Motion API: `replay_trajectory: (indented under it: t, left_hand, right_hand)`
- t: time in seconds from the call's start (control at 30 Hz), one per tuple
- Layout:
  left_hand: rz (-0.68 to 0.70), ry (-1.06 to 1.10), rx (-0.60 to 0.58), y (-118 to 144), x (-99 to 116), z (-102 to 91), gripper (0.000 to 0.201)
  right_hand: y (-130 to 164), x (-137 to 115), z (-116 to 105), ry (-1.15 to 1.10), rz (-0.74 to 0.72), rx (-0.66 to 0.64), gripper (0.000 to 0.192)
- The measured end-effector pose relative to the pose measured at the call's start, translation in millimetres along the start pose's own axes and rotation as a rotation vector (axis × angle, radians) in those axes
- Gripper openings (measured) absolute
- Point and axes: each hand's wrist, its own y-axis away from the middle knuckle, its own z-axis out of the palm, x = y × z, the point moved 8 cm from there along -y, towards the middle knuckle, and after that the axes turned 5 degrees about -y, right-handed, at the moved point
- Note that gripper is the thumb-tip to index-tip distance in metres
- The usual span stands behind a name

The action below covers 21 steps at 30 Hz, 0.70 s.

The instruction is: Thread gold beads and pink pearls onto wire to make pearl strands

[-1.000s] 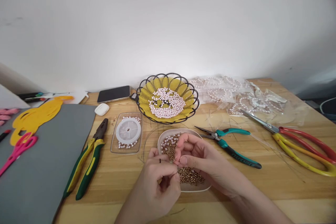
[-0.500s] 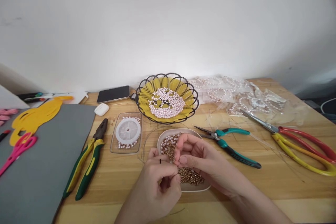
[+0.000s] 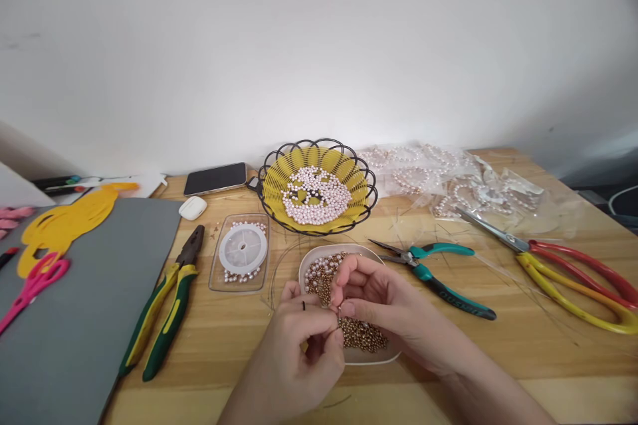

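- Left hand (image 3: 299, 352): the grip is drawn narrow, thumb and forefinger pinched together at the meeting point of both hands; a thin wire (image 3: 279, 265) appears to be pinched there, though what sits between the fingertips is too small to tell.
- Right hand (image 3: 369, 295): the fingers are curled in a narrow grip, tips touching those of the left hand, directly above the white dish (image 3: 306, 265).
- White dish: filled with small copper-coloured beads (image 3: 361, 335) and set on the surface (image 3: 498, 352) just in front of the person, partly covered by both hands.
- Thin wire: seen as a faint arc curving from the hands leftward and away, past the dish rim; no single long axis can be told.
- Surface: pale wood, set against a plain white wall (image 3: 319, 46).
- Near the dish: teal pliers (image 3: 438, 275) to the right, green-yellow pliers (image 3: 164, 309) to the left, a clear box with a spool (image 3: 242, 252), and a yellow basket of pearls (image 3: 316, 189) behind.
- Far right: red-yellow scissors (image 3: 573, 272), blades pointing left and away.
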Motion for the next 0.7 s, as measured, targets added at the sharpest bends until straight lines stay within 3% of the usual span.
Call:
replay_trajectory:
  t: [0.4,0.7]
  left_hand:
    - [0.005,-0.002,-0.011,-1.3,-0.9,1.7,0.03]
    - [0.038,-0.002,-0.001,-1.4,-0.1,1.9,0.03]
  right_hand:
    - [0.0,-6.4,0.0,0.049,-0.095,-0.02,0.021]
    - [0.8,-5.0,-0.7,0.012,-0.086,-0.039,0.02]
